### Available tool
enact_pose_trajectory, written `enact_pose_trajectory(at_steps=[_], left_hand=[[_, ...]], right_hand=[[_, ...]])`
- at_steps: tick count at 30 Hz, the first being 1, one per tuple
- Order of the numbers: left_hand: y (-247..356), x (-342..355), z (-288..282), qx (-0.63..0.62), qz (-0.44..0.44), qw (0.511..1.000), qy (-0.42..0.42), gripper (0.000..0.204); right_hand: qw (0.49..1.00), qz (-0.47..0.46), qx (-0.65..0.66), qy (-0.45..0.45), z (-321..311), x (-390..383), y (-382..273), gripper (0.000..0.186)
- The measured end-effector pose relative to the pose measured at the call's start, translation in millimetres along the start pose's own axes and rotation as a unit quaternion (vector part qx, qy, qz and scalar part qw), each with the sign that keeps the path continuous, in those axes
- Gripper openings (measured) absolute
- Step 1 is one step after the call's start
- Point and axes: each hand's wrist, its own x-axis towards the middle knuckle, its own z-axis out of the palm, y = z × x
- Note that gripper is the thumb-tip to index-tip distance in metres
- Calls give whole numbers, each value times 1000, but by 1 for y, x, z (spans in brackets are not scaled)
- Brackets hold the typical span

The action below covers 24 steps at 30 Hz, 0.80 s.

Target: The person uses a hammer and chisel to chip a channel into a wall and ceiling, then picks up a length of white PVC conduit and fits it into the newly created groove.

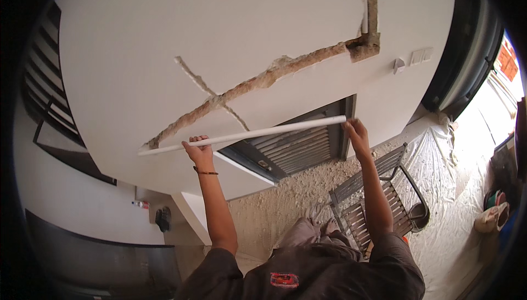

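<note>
A long white plastic pipe (274,131) is held up in front of the wall, sloping up slightly to the right. My left hand (198,150) is closed round it, a short way from its left end. At its right end, my right hand (357,134) has curled fingers against the pipe; part of that grip is hidden. Just above the pipe, a rough groove (247,87) is cut into the white wall (137,42), exposing brown masonry. A narrower cut (193,76) crosses it. The pipe's left end lies close to the groove's lower left end.
Below the pipe is a grey louvred door (296,143). Rubble (285,193) covers the floor beside a slatted chair (379,212) close to my right. Plastic sheeting (439,174) lies at the right. Wall switches (421,56) sit right of the groove; a dark screen (104,267) stands lower left.
</note>
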Motion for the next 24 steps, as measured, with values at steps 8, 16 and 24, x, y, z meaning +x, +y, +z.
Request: enact_pose_trajectory(at_steps=[8,16,24], left_hand=[[45,-115,15,160,224,957,90,40],[-45,-186,-123,570,237,771,-154,29],[-124,-303,-243,718,6,528,-453,28]], right_hand=[[968,245,-10,-45,-42,-196,111,25],[939,228,-76,-246,15,-272,127,34],[859,-28,-291,-421,116,-220,-37,44]])
